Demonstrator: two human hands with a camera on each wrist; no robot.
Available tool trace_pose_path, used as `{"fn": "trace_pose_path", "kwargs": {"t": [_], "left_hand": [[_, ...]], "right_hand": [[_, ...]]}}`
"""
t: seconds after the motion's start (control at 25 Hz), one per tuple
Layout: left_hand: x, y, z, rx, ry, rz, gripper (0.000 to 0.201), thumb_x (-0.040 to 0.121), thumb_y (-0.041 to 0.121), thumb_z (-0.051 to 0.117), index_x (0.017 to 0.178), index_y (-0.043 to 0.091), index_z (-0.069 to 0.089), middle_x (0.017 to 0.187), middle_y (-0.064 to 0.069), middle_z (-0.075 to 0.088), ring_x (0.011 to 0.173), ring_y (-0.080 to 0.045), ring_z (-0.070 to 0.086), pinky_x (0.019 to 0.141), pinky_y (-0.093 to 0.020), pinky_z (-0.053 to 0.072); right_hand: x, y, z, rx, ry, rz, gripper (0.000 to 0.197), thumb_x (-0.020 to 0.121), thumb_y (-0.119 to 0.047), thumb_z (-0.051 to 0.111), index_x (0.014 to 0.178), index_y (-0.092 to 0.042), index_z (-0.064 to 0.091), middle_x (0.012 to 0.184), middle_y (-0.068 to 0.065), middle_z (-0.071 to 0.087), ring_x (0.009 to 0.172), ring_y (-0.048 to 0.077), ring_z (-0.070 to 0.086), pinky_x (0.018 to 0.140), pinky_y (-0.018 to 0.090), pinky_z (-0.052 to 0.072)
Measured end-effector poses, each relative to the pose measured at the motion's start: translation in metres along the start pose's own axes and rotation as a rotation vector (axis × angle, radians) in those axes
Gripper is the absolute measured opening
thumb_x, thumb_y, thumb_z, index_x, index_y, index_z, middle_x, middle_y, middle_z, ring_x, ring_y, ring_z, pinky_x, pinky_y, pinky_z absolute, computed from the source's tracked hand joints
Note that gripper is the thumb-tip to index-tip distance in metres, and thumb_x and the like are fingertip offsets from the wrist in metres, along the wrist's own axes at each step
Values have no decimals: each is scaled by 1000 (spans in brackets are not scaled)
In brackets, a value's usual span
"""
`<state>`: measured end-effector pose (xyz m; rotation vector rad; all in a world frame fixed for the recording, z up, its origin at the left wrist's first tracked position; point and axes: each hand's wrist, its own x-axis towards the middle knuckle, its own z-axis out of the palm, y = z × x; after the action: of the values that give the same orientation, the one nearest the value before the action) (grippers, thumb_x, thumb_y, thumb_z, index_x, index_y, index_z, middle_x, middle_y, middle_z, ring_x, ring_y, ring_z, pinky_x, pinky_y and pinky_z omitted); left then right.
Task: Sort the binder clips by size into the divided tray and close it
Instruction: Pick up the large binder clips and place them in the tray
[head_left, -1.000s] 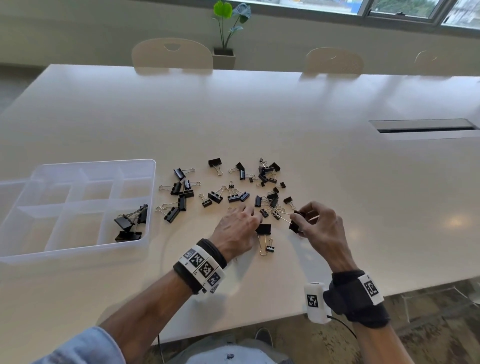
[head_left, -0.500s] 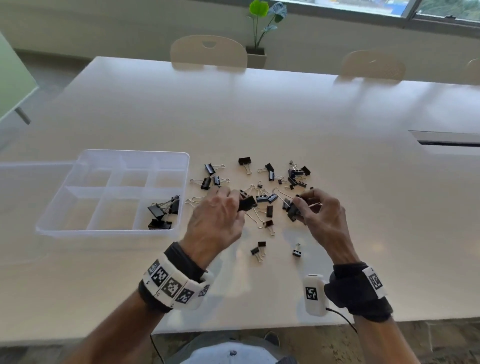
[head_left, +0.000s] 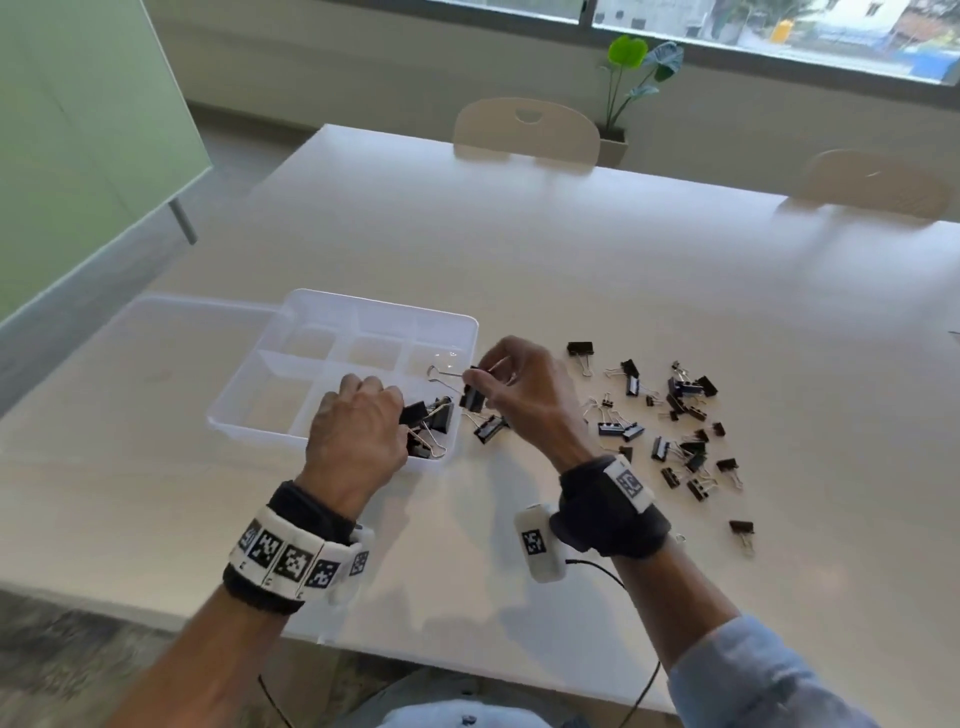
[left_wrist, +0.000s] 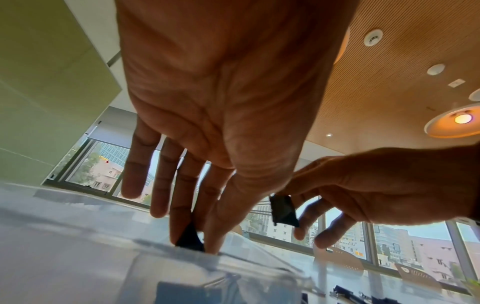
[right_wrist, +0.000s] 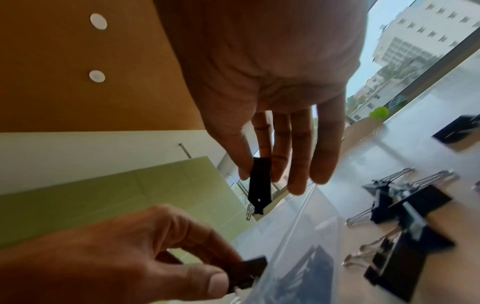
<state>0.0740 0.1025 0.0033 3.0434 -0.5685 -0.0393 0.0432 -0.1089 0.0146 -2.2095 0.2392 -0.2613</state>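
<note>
Both hands have come across from the loose heap to the tray (head_left: 291, 338) in the last second, each carrying one large clip. That puts this round of sorting at the drop-off stage, not the picking stage.

The left hand (head_left: 358, 431) has its grip closed around a black clip (head_left: 414, 411), pinched between thumb and fingers just above the near-right compartment. A few large clips (head_left: 439, 415) already lie directly beneath it. Seen from the left wrist, that clip (left_wrist: 189, 239) points its narrow edge up between the fingertips, right at the tray wall.

The right hand (head_left: 524, 389) sits just beside it, over the tray's right edge, its grip pinching a second clip (head_left: 472, 397). The black body hangs downward. Its wire handles run long and roughly level, pointing away toward the tray's middle.

Behind the right wrist, on the bench (head_left: 675, 260), the scattered clips (head_left: 680, 410) of mixed sizes wait. One clip (head_left: 488, 428) lies just under the right hand, outside the tray. The lid (head_left: 171, 332) lies open flat past the left hand, so closing looks a long way off.
</note>
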Motion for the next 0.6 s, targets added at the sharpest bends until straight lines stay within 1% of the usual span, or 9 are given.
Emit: {"fn": "trace_pose_path", "kwargs": {"t": [0.08, 0.12, 0.16, 0.28, 0.36, 0.44, 0.52, 0.6], "left_hand": [[0, -2, 5, 0, -20, -5, 29, 97, 35, 58, 122, 21, 66, 117, -2, 65, 115, -26, 54, 94, -40, 47], [0, -2, 7, -14, -25, -2, 30, 98, 35, 59, 124, 21, 65, 119, -1, 65, 117, -26, 54, 95, -40, 47], [0, -2, 7, -31, -26, 0, 31, 99, 35, 60, 126, 22, 65, 120, -1, 65, 118, -26, 54, 95, -41, 47], [-4, -5, 7, -69, -25, 7, 30, 99, 35, 62, 126, 22, 66, 119, 0, 65, 118, -26, 54, 94, -42, 49], [-6, -5, 5, -72, -44, 20, 30, 98, 38, 63, 125, 24, 65, 118, 3, 66, 118, -25, 54, 93, -41, 49], [-5, -2, 4, -75, -61, 1, 27, 97, 38, 65, 121, 25, 65, 115, 3, 68, 117, -24, 54, 91, -41, 49], [-2, 3, 5, -98, -61, -43, 25, 96, 34, 67, 118, 22, 64, 113, 1, 68, 114, -25, 56, 85, -41, 50], [1, 7, 6, -105, -50, -64, 25, 95, 29, 69, 117, 19, 63, 111, -1, 66, 109, -27, 59, 77, -40, 51]], "right_hand": [[4, -9, 21, -142, 0, -9, 25, 88, -51, 80, 92, -28, 71, 82, -15, 77, 74, 3, 72, 60, 26, 50], [5, -12, 29, -194, 5, -3, 28, 87, -54, 79, 93, -28, 70, 84, -16, 77, 76, 5, 71, 60, 25, 44], [5, -14, 36, -228, 6, 9, 30, 86, -57, 77, 93, -29, 70, 85, -15, 77, 78, 8, 70, 60, 26, 41], [2, -14, 52, -285, -17, 32, 32, 86, -59, 76, 96, -28, 70, 88, -12, 76, 83, 17, 71, 65, 30, 43], [0, -9, 57, -303, -28, 44, 32, 87, -58, 75, 96, -28, 70, 88, -10, 76, 85, 19, 72, 66, 31, 43], [-1, -7, 58, -309, -27, 49, 31, 87, -57, 75, 96, -28, 70, 88, -9, 76, 87, 20, 72, 67, 31, 44], [-1, -7, 58, -334, -37, 26, 29, 88, -55, 75, 97, -28, 69, 88, -8, 76, 87, 22, 71, 66, 32, 44], [-2, -10, 57, -366, -50, -8, 27, 89, -51, 73, 98, -26, 68, 89, -6, 76, 86, 25, 71, 65, 33, 41]]}}
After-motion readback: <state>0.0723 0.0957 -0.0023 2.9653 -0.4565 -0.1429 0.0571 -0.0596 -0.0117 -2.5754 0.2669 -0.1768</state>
